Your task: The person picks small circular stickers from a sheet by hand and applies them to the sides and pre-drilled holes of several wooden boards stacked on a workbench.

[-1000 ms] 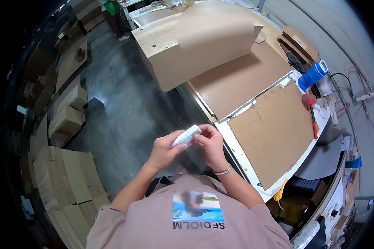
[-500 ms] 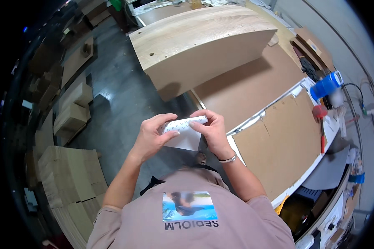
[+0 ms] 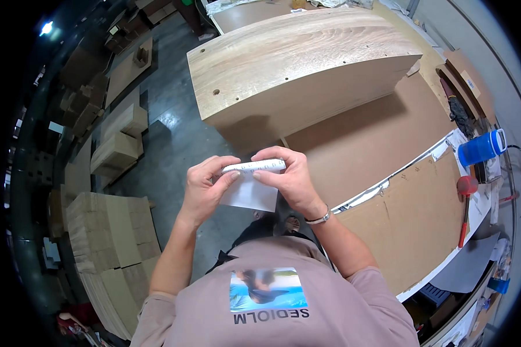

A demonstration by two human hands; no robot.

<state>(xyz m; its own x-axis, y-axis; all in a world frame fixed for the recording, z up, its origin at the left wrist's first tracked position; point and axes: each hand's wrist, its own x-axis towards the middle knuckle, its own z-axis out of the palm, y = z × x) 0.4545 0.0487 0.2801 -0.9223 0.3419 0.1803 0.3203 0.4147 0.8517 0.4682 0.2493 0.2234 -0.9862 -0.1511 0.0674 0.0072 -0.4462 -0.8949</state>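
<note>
The grey concrete floor (image 3: 173, 139) is the widest open stretch, running from the person's feet up the left-middle of the view between the bench and the stacked goods. To its right the long workbench (image 3: 411, 231) is covered by brown hardboard sheets, its white front edge running diagonally from lower right up to the middle. On the bench lies one big wooden panel (image 3: 295, 63), pale oak-grained, with a few small drilled holes; its near left corner juts out over the floor.

Left of the floor stands a tall stack of flat cardboard sheets (image 3: 113, 254), tan, with square edges. Above it sit two closed brown boxes (image 3: 121, 139), one just behind the other, with more cartons blurred toward the dark rim.

Along the bench's far right edge stand one blue tub with a white lid (image 3: 480, 149) and one red-headed mallet (image 3: 466, 199) lying with its handle pointing down the picture.

In the centre, both hands meet over the floor, just off the bench edge. The left hand (image 3: 205, 188) and the right hand (image 3: 289, 176) each pinch an end of one white paper roll (image 3: 253, 167), held level, with a loose white flap hanging below it. A thin bracelet circles the right wrist.
</note>
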